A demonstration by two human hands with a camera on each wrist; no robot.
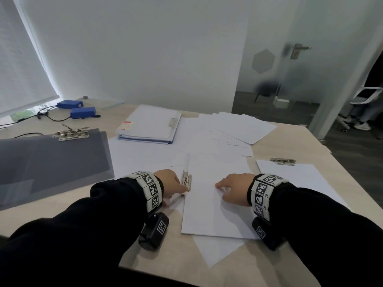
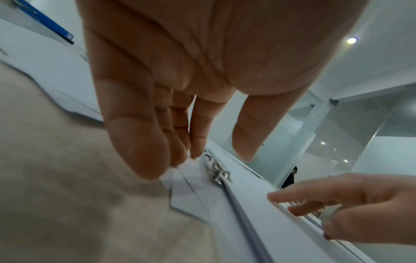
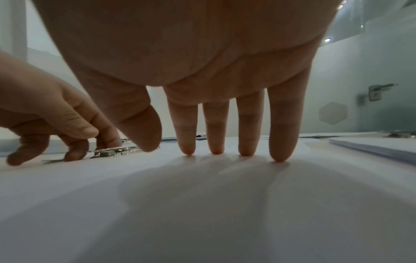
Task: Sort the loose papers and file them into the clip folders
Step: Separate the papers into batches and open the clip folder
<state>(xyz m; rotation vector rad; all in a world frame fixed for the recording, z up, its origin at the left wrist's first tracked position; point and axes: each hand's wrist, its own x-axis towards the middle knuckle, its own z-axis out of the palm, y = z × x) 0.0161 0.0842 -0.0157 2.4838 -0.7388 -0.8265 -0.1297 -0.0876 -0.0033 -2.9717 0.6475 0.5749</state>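
White sheet stack (image 1: pixel 215 195) lies flat on the tabletop (image 1: pixel 99 206), near edge, its left margin under a metal spring clip (image 1: pixel 186 182). Right hand (image 1: pixel 234 188), fingers straight, presses the stack down; left hand (image 1: pixel 169 183) is at the clip, fingers loosely bent, grasping nothing clearly. Step looks like clamping this batch. Next: snap lever shut, keeping edges squared. Loose papers (image 1: pixel 238 127) fan behind; smooth grey clip folder (image 1: pixel 51 162) left.

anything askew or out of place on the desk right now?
Yes. A loose sheet pokes out crooked from under the paper stack at the near edge. Behind it, more loose sheets lie fanned and unsorted. Nothing looks damaged.
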